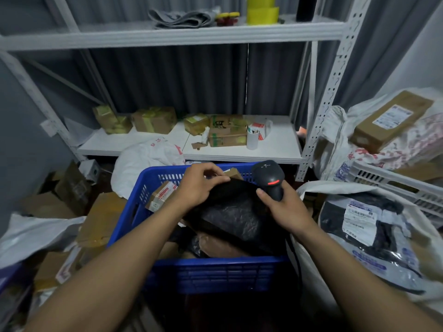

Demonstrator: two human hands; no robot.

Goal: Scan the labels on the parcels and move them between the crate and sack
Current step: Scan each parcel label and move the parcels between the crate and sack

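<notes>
A blue plastic crate (215, 262) stands in front of me, filled with parcels. My left hand (199, 185) grips the top edge of a black plastic-wrapped parcel (230, 219) that lies on the heap in the crate. My right hand (285, 207) holds a black barcode scanner (269, 178) with a red light on its head, right beside that parcel. A small cardboard box with a label (160, 195) lies in the crate's left part. To the right, a white sack (311, 259) stands open with a grey labelled bag parcel (362, 224) in it.
A white metal rack (239, 149) stands behind the crate, with several taped cardboard boxes and a white cup on its lower shelf. Cardboard boxes and white sacks crowd the floor on the left. A white crate (388, 180) and a long brown box (390, 118) sit at the right.
</notes>
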